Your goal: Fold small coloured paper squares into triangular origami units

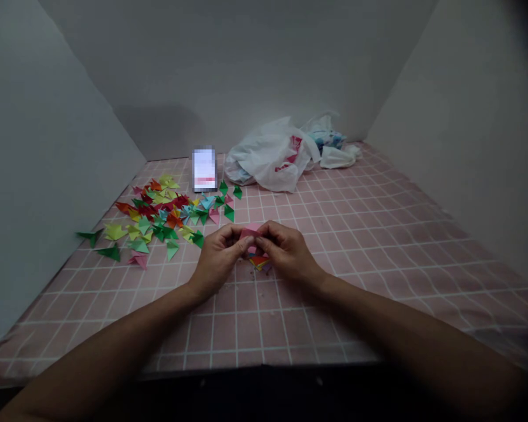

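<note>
While both forearms reach in from the near edge, the left hand (pixel 217 258) and the right hand (pixel 286 252) meet at the middle of the pink grid-patterned table cover (pixel 356 246), fingers curled close and pinching a small pink folded paper piece (pixel 250 232) between them. Its long axis runs left to right, from one hand's fingertips to the other's; which way its tip points cannot be told. Just beneath the hands lies a small stack of multicoloured paper sheets (pixel 259 261). Farther left spreads a scatter of folded paper triangles (pixel 162 220), crisp-edged, in green, yellow, red, orange and blue. Beyond them a smartphone (pixel 204 169) stands upright, and beside it slumps a crinkled white plastic bag (pixel 273 155) against the plain grey walls (pixel 229 64).
</note>
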A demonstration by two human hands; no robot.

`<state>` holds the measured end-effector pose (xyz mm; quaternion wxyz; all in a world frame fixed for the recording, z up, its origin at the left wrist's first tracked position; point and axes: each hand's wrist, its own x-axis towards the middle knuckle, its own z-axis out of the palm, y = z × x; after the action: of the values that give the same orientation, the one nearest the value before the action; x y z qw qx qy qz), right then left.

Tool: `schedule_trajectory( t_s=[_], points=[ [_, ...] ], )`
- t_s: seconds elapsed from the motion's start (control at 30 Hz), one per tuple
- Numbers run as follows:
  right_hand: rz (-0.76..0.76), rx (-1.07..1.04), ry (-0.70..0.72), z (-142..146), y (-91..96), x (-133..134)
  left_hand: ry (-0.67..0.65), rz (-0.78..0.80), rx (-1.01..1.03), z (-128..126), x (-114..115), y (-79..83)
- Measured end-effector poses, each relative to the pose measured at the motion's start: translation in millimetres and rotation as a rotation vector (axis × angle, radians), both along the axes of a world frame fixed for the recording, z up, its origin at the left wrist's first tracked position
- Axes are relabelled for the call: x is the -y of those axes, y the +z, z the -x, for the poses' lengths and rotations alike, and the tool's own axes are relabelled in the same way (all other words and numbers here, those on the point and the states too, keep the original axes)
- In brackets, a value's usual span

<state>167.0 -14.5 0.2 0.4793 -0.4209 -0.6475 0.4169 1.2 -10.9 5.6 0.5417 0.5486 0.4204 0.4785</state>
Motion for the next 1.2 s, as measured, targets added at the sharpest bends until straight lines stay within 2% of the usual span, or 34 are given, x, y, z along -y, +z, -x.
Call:
schedule_trajectory(
  t_s=[0.13,0.33,0.5,0.67,0.77,0.93,1.07,1.2],
  points=[
    [0.074,-0.085,0.063,2.0,-2.4,0.6,0.062,-0.075,-0.100,1.0,1.7,2.8],
    [0.259,-0.199,0.148,6.1,-3.9,4.7,0.085,-0.100,-0.089,0.5,6.1,5.1],
    [0.233,-0.198,0.153,6.2,-0.2,7.9,0.074,-0.062,-0.018,-0.4,6.6,0.7],
    [0.153,-0.151,0.112,4.5,-1.0,3.5,0.090,-0.058,-0.041,0.5,5.1,0.9],
    [0.174,-0.207,0.095,2.8,-1.1,1.7,0.035,-0.020,-0.053,-0.5,5.5,2.1],
    [0.169,-0.185,0.089,0.2,0.1,2.1,-0.039,0.055,-0.013,-1.5,3.5,2.2],
    [0.227,-0.214,0.084,1.0,-1.9,0.6,-0.018,0.056,-0.015,0.6,-0.4,1.1],
    [0.327,-0.279,0.161,4.2,-6.8,-0.1,0.012,0.023,-0.020,2.6,-1.4,-1.3]
  ],
)
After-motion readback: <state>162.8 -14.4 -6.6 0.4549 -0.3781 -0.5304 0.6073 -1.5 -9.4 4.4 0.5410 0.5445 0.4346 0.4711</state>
